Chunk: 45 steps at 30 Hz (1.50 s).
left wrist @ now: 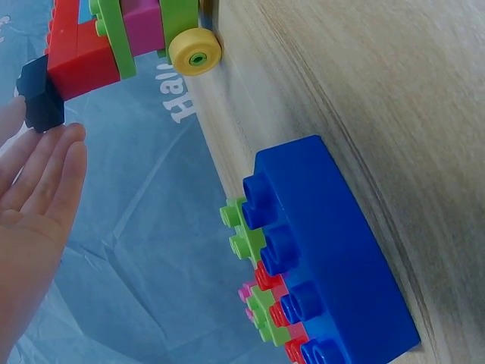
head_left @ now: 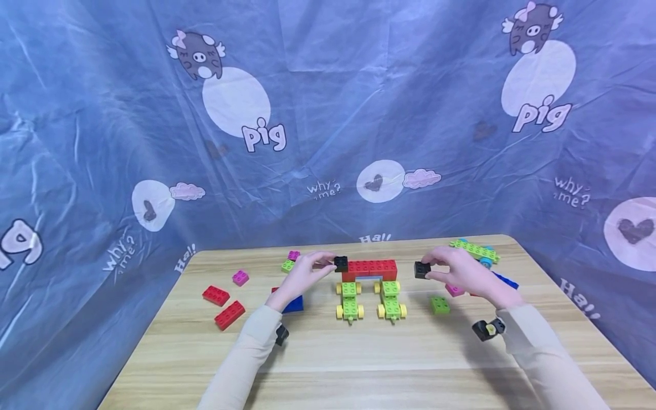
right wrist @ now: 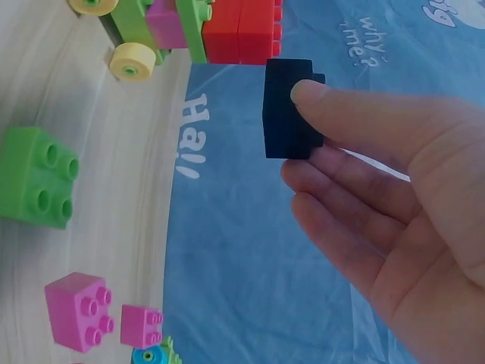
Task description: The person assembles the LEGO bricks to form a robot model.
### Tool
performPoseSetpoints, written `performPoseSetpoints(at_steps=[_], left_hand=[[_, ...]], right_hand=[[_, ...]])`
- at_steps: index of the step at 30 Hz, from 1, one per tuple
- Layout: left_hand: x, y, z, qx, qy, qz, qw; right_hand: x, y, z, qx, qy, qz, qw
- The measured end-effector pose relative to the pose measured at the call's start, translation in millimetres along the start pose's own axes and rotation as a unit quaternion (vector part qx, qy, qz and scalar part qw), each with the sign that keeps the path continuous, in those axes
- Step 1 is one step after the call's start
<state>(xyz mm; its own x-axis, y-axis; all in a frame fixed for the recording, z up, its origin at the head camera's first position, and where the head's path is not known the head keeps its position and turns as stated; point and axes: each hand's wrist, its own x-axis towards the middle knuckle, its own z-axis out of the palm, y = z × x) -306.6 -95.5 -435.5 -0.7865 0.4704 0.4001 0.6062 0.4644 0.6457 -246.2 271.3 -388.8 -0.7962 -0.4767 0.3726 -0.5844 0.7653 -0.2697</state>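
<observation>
Two green wheeled bases with yellow wheels stand side by side, bridged at the back by a row of red bricks. At the row's left end, my left hand pinches a black brick between thumb and fingers; it overlaps the top corner of the red end in the head view. My right hand holds another black brick in the air, right of the row and apart from it. In the right wrist view its studs face the palm side.
Left lie red bricks and a pink brick. A blue brick is under the left wrist. To the right are a green brick, pink bricks and a long green wheeled base. A patterned cloth hangs behind.
</observation>
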Motion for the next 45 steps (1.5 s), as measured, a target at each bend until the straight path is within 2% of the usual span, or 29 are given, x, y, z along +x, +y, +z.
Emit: performPoseSetpoints(at_steps=[9,14,19,26,31,45], left_hand=[[-0.3,-0.4,0.7,-0.005,0.003,0.0,1.0],[-0.6,-0.8,1.0,-0.003,0.004,0.01,0.9999],[-0.6,-0.8,0.9,-0.001,0.002,0.005,1.0],[-1.0,0.6,0.5,-0.001,0.006,0.009,0.9999],[-0.9,1.3,0.2,0.001,0.002,-0.002,1.0],[-1.1,-0.4,0.4,0.007,0.003,0.0,1.0]], right_hand=[[15.1,-1.1,3.2,0.021,-0.022,0.022,0.999],[23.7,-2.1,5.6,0.032,-0.016,0.005,0.999],[30.9,-3.8,8.4,0.041,-0.013,-0.014,0.999],[37.8,-8.6,12.1,0.057,-0.014,-0.022,0.998],[40.9,-11.3,14.9,0.068,-0.016,-0.023,0.997],[45.2,-9.6,19.3,0.054,-0.034,-0.045,0.997]])
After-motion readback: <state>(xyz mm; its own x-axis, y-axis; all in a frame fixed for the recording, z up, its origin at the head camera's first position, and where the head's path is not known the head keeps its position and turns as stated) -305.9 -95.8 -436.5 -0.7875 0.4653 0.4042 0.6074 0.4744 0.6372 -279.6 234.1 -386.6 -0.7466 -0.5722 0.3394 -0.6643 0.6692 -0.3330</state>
